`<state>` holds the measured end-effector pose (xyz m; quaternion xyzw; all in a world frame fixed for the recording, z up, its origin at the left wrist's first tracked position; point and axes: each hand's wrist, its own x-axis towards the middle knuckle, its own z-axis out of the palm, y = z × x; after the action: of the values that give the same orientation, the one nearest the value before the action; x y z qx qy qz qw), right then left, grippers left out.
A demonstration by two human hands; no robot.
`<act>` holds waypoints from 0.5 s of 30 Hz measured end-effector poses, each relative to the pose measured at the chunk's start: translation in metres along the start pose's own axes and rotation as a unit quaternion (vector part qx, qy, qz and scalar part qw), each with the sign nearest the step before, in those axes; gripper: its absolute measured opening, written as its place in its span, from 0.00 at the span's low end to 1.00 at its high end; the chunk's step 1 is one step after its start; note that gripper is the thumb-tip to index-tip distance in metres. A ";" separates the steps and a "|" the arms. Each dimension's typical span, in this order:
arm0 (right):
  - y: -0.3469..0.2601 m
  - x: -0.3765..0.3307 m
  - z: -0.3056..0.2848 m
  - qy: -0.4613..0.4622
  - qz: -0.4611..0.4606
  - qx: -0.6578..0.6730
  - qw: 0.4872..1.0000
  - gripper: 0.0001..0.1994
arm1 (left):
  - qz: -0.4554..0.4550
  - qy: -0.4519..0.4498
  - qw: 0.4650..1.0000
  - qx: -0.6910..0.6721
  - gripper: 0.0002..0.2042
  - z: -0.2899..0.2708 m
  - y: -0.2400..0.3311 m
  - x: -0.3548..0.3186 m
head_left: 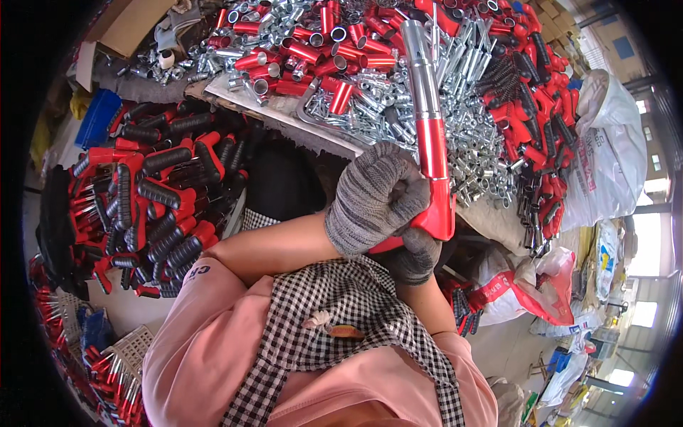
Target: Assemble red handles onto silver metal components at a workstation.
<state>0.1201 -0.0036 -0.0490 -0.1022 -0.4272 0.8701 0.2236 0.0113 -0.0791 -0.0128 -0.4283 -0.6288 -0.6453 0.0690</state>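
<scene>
A red hand tool (432,153) with a long chrome barrel stands upright in front of my chest, its thin silver tip pointing at the far side. My left hand (378,196), in a grey knitted glove, curls its fingers against the left side of the red body. Lower down, my gloved right hand (418,255) is closed round the tool's lower end. Part of the handle is hidden behind both hands. The exact kind of tool is not plain from here.
Ahead, a bench (281,117) bears heaped red sleeves (341,97) and silver metal parts (469,139). Red tool bodies with black grips (526,107) pile up at its right. More black-gripped handles (167,192) are heaped at my left. A white sack (605,156) stands far right.
</scene>
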 end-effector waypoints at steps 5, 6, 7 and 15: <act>0.002 -0.001 0.015 -0.134 -0.023 0.123 0.983 0.19 | -0.009 0.063 0.998 0.023 0.05 -0.013 -0.027 0.028; 0.000 -0.001 0.015 -0.131 -0.025 0.123 0.983 0.19 | -0.057 0.098 0.993 -0.027 0.05 -0.015 -0.031 0.029; -0.001 0.000 0.014 -0.139 -0.012 0.147 0.979 0.19 | -0.106 0.132 0.983 -0.076 0.05 -0.015 -0.031 0.031; -0.003 0.003 0.016 -0.107 0.025 0.214 0.971 0.18 | 0.102 0.021 0.994 -0.024 0.08 -0.020 -0.011 0.012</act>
<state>0.1123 -0.0117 -0.0370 0.0312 -0.2494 0.9527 0.1710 -0.0124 -0.0892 -0.0105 -0.4777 -0.5645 -0.6590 0.1371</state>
